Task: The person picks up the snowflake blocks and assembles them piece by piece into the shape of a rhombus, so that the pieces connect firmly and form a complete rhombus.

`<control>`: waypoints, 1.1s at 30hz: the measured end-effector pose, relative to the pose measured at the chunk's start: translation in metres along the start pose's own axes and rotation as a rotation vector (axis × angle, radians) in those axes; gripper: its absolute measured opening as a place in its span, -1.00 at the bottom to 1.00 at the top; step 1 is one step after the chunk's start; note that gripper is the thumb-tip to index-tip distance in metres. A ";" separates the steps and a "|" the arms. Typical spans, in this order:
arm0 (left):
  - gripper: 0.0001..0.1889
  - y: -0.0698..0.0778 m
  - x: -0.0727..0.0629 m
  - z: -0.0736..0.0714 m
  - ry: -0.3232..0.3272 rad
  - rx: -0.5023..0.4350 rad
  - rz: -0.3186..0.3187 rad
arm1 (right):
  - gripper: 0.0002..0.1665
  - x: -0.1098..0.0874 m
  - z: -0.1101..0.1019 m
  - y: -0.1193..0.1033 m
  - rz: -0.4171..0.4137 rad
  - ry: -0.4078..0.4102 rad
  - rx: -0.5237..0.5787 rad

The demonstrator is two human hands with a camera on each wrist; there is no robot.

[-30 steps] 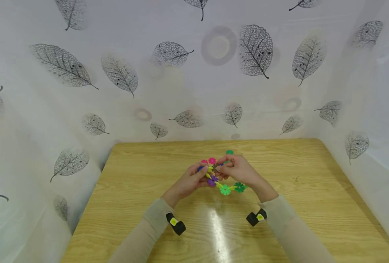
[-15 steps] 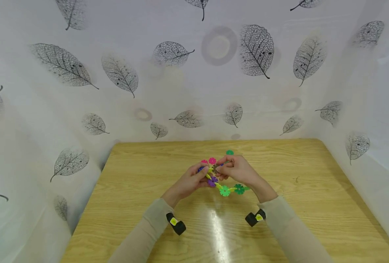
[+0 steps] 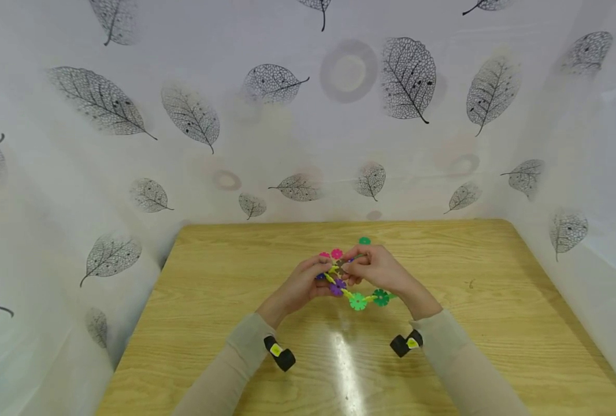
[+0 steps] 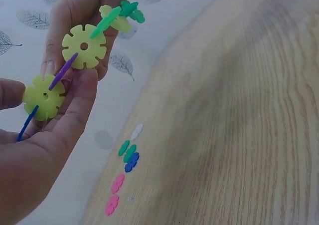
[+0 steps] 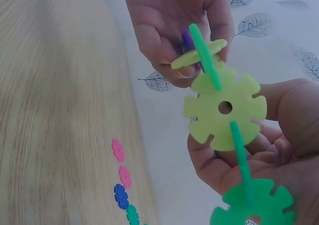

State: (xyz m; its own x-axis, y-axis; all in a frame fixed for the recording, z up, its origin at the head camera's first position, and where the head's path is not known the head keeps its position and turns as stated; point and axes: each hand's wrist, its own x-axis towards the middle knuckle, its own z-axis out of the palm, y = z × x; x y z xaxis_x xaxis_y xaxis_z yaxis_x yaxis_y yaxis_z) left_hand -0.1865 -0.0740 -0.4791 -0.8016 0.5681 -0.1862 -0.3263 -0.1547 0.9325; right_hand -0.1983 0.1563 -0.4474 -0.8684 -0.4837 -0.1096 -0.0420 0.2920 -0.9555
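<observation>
A chain of slotted plastic flower discs, purple (image 3: 337, 286), light green (image 3: 358, 301) and dark green (image 3: 381, 297), with yellow ones between them, hangs in the air below my hands. My left hand (image 3: 300, 283) grips its upper end, thumb and fingers about a yellow disc (image 4: 44, 96) joined to a blue disc (image 4: 27, 122). Facing it, my right hand (image 3: 383, 271) pinches a brownish disc (image 3: 341, 266) against or very near a yellow disc in the left fingers. Whether those two are joined I cannot tell. In the right wrist view, the chain's yellow disc (image 5: 224, 108) partly hides my right fingers.
Loose discs lie flat on the wooden table (image 3: 225, 300) beyond the hands: pink (image 4: 117, 183), blue (image 4: 132, 162), green (image 4: 123, 148) and white (image 4: 137, 131). A white leaf-printed curtain (image 3: 297, 133) stands behind the table and along its sides.
My left thumb and fingers have shifted slightly on the chain, and the blue disc there is now more covered. The chain sways a little; the right hand keeps its pinch almost in place.
</observation>
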 end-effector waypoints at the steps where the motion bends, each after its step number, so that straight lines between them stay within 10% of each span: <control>1: -0.80 0.000 0.000 0.001 0.009 -0.008 -0.005 | -0.67 0.000 0.000 0.000 -0.004 -0.009 -0.001; 18: -0.78 -0.006 0.001 0.009 0.120 0.067 -0.033 | -0.80 0.000 0.002 0.001 -0.049 -0.100 -0.048; 33: -0.72 -0.005 0.000 0.008 0.209 0.063 -0.009 | -0.70 0.010 -0.021 0.033 0.050 0.214 -0.135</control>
State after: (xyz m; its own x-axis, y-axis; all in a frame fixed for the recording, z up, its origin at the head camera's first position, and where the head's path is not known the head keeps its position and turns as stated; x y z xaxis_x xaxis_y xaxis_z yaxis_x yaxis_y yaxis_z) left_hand -0.1809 -0.0669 -0.4812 -0.8871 0.3887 -0.2488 -0.3072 -0.0953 0.9468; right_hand -0.2186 0.1789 -0.4737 -0.9552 -0.2844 -0.0821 -0.0490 0.4254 -0.9037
